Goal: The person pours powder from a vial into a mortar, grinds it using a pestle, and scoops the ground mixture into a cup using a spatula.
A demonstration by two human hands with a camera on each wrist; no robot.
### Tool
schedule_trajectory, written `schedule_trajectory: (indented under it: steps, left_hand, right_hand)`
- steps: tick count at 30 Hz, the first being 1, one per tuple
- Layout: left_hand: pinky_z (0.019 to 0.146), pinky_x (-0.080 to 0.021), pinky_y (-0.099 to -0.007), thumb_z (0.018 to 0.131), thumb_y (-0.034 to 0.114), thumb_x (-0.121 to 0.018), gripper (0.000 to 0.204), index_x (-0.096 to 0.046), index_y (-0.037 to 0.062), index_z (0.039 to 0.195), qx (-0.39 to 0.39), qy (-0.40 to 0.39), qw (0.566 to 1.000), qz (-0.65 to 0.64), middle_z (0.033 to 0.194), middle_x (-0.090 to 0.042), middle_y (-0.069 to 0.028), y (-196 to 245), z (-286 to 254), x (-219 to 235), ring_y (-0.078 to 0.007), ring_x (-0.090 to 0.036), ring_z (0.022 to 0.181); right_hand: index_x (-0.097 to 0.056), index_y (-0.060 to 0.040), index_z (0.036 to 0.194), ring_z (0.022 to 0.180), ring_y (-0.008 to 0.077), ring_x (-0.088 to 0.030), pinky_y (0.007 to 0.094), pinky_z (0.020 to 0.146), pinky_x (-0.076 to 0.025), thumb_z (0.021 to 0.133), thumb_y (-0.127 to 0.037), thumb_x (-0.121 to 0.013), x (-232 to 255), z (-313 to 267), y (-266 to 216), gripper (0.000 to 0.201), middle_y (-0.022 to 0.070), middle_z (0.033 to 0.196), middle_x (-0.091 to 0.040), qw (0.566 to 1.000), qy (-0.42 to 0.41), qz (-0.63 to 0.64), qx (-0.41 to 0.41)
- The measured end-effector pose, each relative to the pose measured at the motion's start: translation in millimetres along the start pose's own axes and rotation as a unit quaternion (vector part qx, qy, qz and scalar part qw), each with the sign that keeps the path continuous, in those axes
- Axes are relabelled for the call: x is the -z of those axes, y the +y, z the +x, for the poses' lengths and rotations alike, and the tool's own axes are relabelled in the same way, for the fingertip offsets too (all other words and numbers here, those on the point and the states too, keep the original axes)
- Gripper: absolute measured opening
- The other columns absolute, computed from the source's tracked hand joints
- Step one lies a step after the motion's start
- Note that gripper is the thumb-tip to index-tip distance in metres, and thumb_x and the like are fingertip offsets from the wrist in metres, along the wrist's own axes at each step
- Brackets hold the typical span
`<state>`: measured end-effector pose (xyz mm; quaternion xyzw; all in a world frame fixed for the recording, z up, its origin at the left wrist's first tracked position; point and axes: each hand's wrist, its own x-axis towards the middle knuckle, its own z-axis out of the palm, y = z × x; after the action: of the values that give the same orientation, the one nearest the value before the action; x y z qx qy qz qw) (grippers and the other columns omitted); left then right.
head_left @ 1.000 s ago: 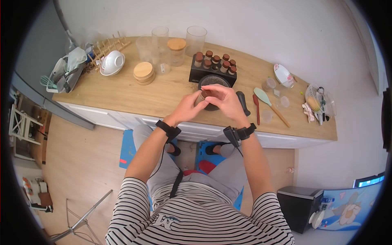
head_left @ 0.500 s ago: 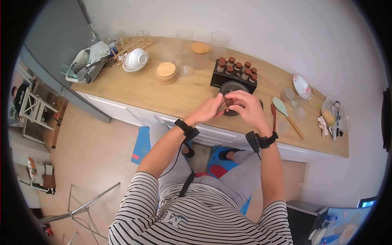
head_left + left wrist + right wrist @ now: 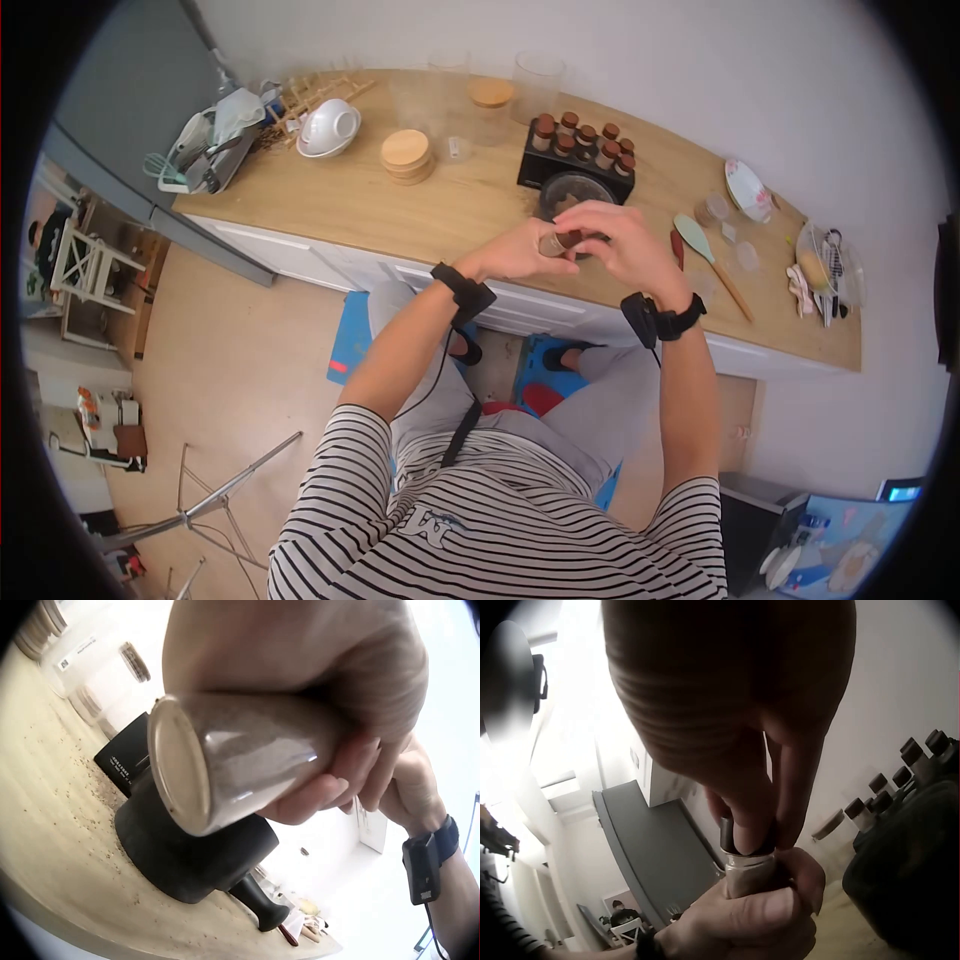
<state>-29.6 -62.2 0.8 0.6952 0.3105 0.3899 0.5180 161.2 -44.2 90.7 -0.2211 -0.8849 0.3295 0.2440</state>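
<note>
My left hand [image 3: 512, 252] grips a small glass spice jar [image 3: 255, 761] of brown powder, which lies tilted, its base facing the left wrist camera. The fingers and thumb of my right hand [image 3: 628, 246] pinch the jar's dark brown cap [image 3: 727, 834] at the neck. Just beyond the hands is a black mortar [image 3: 176, 847] with some brown matter inside, seen in the head view. A black pestle [image 3: 259, 904] lies beside it. Behind the mortar stands a black spice rack [image 3: 537, 168] with several brown-capped jars.
On the wooden counter [image 3: 300, 205], brown crumbs lie around the mortar. To the left stand a wood-lidded jar [image 3: 406, 155], white bowls [image 3: 330, 127] and a dish rack [image 3: 205, 150]. A green spatula [image 3: 700, 240], a flowered bowl [image 3: 748, 190] and a wire basket [image 3: 835, 255] are at right.
Both hands have shifted from over the mortar toward the counter's front edge with the jar. The jar and its cap show more plainly between them. The head view has swung left.
</note>
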Motion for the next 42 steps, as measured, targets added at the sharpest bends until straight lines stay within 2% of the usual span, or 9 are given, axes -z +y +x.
schedule_trajectory:
  steps: [4,8,22,25,28,30,36,39,42]
  left_hand:
    - [0.073,-0.05,-0.0301,0.085,0.02,-0.074,0.03,-0.066,0.006,0.11,0.03,0.084,0.992,0.091,0.083,-0.068,-0.0056,-3.4,4.2,-7.1,-0.0153,-0.063,0.077]
    - [0.064,-0.051,-0.0414,0.079,0.016,-0.074,0.026,-0.066,0.0083,0.102,-0.009,0.158,0.931,0.329,0.082,-0.066,-0.0189,-3.7,2.5,-11.7,-0.0386,-0.063,0.076]
    - [0.067,-0.052,-0.0395,0.08,0.016,-0.074,0.027,-0.066,0.0041,0.103,-0.041,0.227,0.949,0.216,0.085,-0.069,-0.0182,-13.6,8.6,-21.0,-0.0369,-0.065,0.077]
    - [0.072,-0.052,-0.0356,0.081,0.015,-0.074,0.028,-0.066,0.0018,0.104,-0.017,0.23,0.966,0.116,0.087,-0.069,-0.0179,-10.2,6.8,-19.3,-0.0354,-0.066,0.08]
    - [0.072,-0.052,-0.0324,0.082,0.014,-0.073,0.026,-0.066,0.0009,0.104,-0.036,0.225,0.97,0.085,0.088,-0.07,-0.0161,-22.2,6.2,-15.5,-0.027,-0.067,0.079]
    - [0.071,-0.051,-0.0306,0.083,0.012,-0.073,0.024,-0.066,0.0011,0.104,-0.061,0.218,0.97,0.085,0.088,-0.07,-0.0146,-20.1,6.3,-13.8,-0.0194,-0.067,0.077]
    - [0.073,-0.052,-0.0338,0.082,0.013,-0.072,0.022,-0.067,0.0016,0.1,0.016,0.186,0.966,0.176,0.088,-0.07,-0.0159,-6.5,2.4,-12.8,-0.0311,-0.068,0.082]
    - [0.071,-0.051,-0.0332,0.082,0.012,-0.071,0.018,-0.067,0.0016,0.096,-0.008,0.213,0.969,0.128,0.085,-0.07,-0.015,-13.1,3.2,-11.2,-0.0282,-0.067,0.077]
    - [0.069,-0.05,-0.032,0.083,0.012,-0.071,0.016,-0.067,0.0014,0.094,-0.007,0.178,0.978,0.107,0.081,-0.069,-0.0126,-16.8,1.5,-7.8,-0.0231,-0.065,0.072]
  right_hand:
    - [-0.064,0.0026,0.106,0.082,0.016,-0.065,0.0271,0.073,-0.053,0.08,0.008,-0.065,-3.6,-6.0,1.5,0.027,0.0109,0.093,-0.065,0.991,0.041,0.06,-0.11]
    - [-0.065,0.0039,0.097,0.069,0.0197,-0.066,0.0297,0.062,-0.051,0.082,-0.009,-0.071,-18.3,-10.4,5.3,0.02,0.0131,0.079,-0.065,0.986,0.094,-0.009,-0.141]
    - [-0.065,-0.0023,0.061,0.061,0.0402,-0.062,0.0431,0.057,-0.051,0.096,-0.049,-0.048,-34.7,1.5,6.9,0.06,0.0196,0.061,-0.061,0.901,0.166,-0.344,-0.204]
    - [-0.069,-0.0004,0.079,0.073,0.0385,-0.064,0.0427,0.063,-0.052,0.096,-0.033,-0.055,-24.0,4.8,-4.4,0.039,0.0186,0.076,-0.066,0.918,0.178,-0.272,-0.226]
    - [-0.067,0.0011,0.101,0.088,0.0369,-0.063,0.0422,0.07,-0.052,0.09,-0.013,-0.062,-22.4,5.2,-5.0,0.018,0.0188,0.096,-0.065,0.975,0.219,-0.022,-0.035]
    - [-0.061,0.0018,0.114,0.097,0.0353,-0.06,0.0402,0.073,-0.052,0.083,0.002,-0.064,-17.6,2.3,4.0,0.031,0.0199,0.111,-0.06,0.995,0.057,-0.077,0.018]
    - [-0.063,-0.0015,0.072,0.056,0.0385,-0.058,0.0432,0.057,-0.05,0.092,-0.033,-0.062,-32.6,8.4,0.7,0.037,0.0166,0.057,-0.057,0.924,0.157,-0.312,-0.157]
    - [-0.064,0.0003,0.075,0.063,0.0369,-0.061,0.0411,0.059,-0.05,0.09,-0.029,-0.065,-25.4,10.9,-0.2,0.033,0.0181,0.067,-0.062,0.95,0.195,-0.184,-0.161]
    - [-0.066,0.0023,0.079,0.057,0.0291,-0.058,0.0363,0.055,-0.046,0.087,-0.022,-0.068,-32.5,9.7,10.1,0.026,0.0163,0.068,-0.063,0.978,0.207,0.033,0.004]
